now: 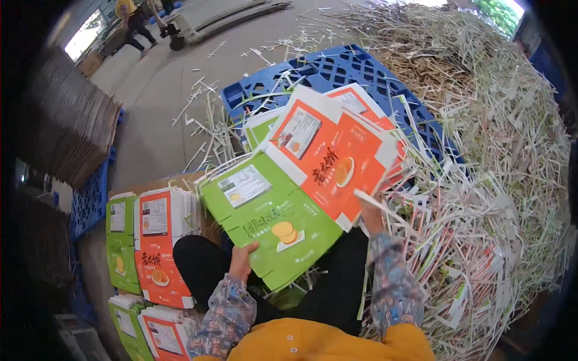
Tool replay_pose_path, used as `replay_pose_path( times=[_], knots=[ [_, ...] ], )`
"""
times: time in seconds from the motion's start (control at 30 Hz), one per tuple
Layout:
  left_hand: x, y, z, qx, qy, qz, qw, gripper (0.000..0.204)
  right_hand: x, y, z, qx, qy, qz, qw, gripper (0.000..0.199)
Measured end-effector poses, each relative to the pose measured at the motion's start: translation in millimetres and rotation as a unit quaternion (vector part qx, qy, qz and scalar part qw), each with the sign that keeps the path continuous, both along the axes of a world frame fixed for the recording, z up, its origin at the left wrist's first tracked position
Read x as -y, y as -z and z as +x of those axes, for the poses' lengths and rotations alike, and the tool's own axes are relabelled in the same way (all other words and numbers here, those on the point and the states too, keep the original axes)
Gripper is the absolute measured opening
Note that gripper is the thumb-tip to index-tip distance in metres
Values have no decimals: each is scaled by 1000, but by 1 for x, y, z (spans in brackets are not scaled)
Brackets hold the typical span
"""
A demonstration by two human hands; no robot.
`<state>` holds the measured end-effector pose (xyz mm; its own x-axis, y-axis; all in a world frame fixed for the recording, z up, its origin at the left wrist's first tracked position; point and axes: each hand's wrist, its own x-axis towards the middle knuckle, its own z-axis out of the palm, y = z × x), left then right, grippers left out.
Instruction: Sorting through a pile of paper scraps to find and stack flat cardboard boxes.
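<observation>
I am sitting with a stack of flat printed carton blanks (301, 192) tilted up across my lap, and both of my hands are gripping it. My left hand (242, 260) is clamping the lower edge of the green carton blank (271, 222) that is lying on top at the near left, with my fingers curling over its edge and my thumb hidden underneath. My right hand (368, 218) is reaching up behind the right edge of the orange carton blank (334, 162), which is overlapping the green one; most of that hand is covered by the card, so I cannot tell how its fingers are set, only that it is propping the stack from that side. More orange and green blanks are fanning out behind these two, leaning against a blue plastic pallet (337, 72). To my right a large heap of white paper trim strips (494, 180) is spilling up against my knee and the pallet. To my left, sorted piles of finished carton blanks (150, 246) are lying on the floor, green and orange side by side. Further left a tall stack of brown cardboard sheets (72, 132) is leaning. Far off at the top left another person (133, 18) is bending over by a pallet truck.
</observation>
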<state>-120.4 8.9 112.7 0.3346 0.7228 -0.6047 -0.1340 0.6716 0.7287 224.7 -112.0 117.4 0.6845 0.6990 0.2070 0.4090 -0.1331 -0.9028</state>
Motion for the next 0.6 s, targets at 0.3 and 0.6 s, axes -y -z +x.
replay_pose_path(
  times=[0.3,0.6],
  knots=[
    [-4,-66,8,-9,113,60,992,33,76,-51,-18,-271,189,173,928,31],
    [-73,-93,-25,-5,195,44,980,48,115,34,-10,-407,241,244,847,32]
  ],
)
